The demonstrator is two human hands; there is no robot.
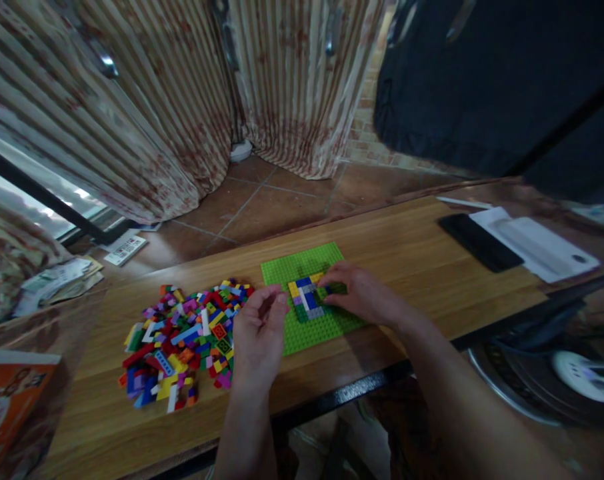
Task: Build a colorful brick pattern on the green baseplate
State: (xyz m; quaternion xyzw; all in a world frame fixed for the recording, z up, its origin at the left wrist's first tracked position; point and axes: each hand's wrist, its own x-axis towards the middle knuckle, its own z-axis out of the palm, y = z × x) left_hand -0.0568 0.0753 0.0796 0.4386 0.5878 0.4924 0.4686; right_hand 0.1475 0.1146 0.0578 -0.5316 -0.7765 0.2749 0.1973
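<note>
A bright green studded baseplate (305, 340) lies on the wooden table. Near its middle stands a small build of toy bricks (307, 297) in yellow, blue, white, purple, green and grey. My right hand (357, 290) reaches over the plate from the right. Its thumb and fingertips close on a small dark brick (327, 290) at the build's right side, partly hidden by the fingers. To the left of the build, my left hand (259, 327) hovers over the plate's left edge with curled fingers. Its thumb meets the forefinger; anything between them is too small to make out.
A large pile of loose mixed bricks (182, 340) spreads left of the plate. Toward the table's right end lie a black phone-like slab (479, 242) and a white tray-like object (552, 247). An orange box (12, 407) stands at the lower left. Striped curtains (292, 80) hang behind.
</note>
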